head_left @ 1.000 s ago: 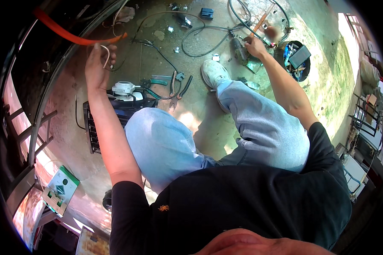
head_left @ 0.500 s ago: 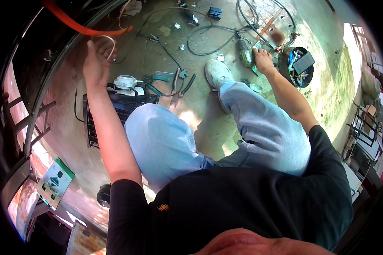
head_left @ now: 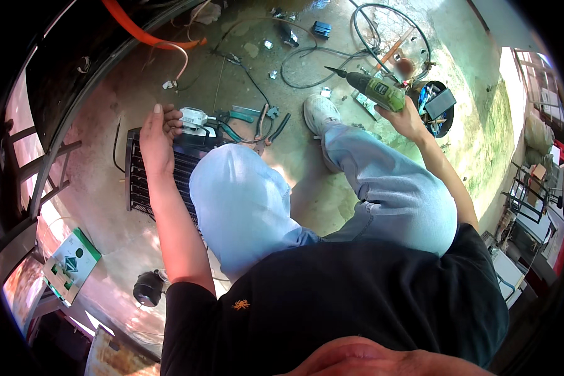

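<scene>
My right hand [head_left: 408,120] grips a green cordless drill [head_left: 382,93], its dark bit pointing up and left. My left hand [head_left: 160,135] is open, fingers loosely curled, beside a white plastic part [head_left: 193,119] atop a black slatted metal unit [head_left: 145,175] by my left knee. Pliers with salmon handles [head_left: 261,131], teal-handled tools [head_left: 242,114] and cables lie to the right of that unit. Above my left hand, a bent copper tube [head_left: 183,62] hangs beside an orange curved strip [head_left: 136,28].
A bucket of tools [head_left: 447,119] stands at the right, near coiled hoses [head_left: 355,12] and a blue block [head_left: 322,30]. A dark metal frame [head_left: 58,135] runs along the left. A green-and-white carton [head_left: 72,263] and a black cylinder [head_left: 148,288] sit lower left. Stacked clutter [head_left: 532,200] lines the far right.
My right hand has lifted the drill off the floor and drawn it back toward me. My left hand has left the copper tube and moved down beside the white part.
</scene>
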The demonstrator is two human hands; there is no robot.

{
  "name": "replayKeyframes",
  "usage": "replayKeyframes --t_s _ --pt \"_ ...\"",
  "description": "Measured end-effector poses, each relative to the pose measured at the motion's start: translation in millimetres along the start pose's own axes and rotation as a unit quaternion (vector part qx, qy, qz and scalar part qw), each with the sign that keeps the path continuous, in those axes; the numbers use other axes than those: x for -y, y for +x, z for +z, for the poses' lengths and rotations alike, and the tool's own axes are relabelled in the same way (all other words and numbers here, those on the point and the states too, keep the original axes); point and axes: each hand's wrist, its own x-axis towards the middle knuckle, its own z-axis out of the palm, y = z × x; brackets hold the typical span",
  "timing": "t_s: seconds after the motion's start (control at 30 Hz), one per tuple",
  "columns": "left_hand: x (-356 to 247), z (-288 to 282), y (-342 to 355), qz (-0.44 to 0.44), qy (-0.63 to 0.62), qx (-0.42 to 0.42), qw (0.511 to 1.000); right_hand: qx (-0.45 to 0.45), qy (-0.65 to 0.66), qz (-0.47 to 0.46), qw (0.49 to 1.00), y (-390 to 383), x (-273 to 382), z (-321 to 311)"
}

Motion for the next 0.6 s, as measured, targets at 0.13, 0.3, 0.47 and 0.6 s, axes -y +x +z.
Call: replayKeyframes --t_s 0.13,0.3,0.47,0.6 --pt "-16.6 41.0 -39.2 0.066 0.068 0.095 0.991 0.075 0.229 0.036 0.970 -30.1 91.7 -44.6" --pt "-69.1 82.1 -85.4 0.175 0.159 0.249 0.939 0.183 0.308 -0.119 0.926 -40.3 193.4 -78.6" --pt "-115.5 93.9 -121.4 0.263 0.028 0.298 0.917 0.264 0.368 -0.136 0.881 -45.9 257.1 -56.5" --pt "-123.0 85.3 -136.1 0.354 -0.073 0.246 0.899 0.313 0.379 -0.123 0.862 -59.0 283.0 -36.7"
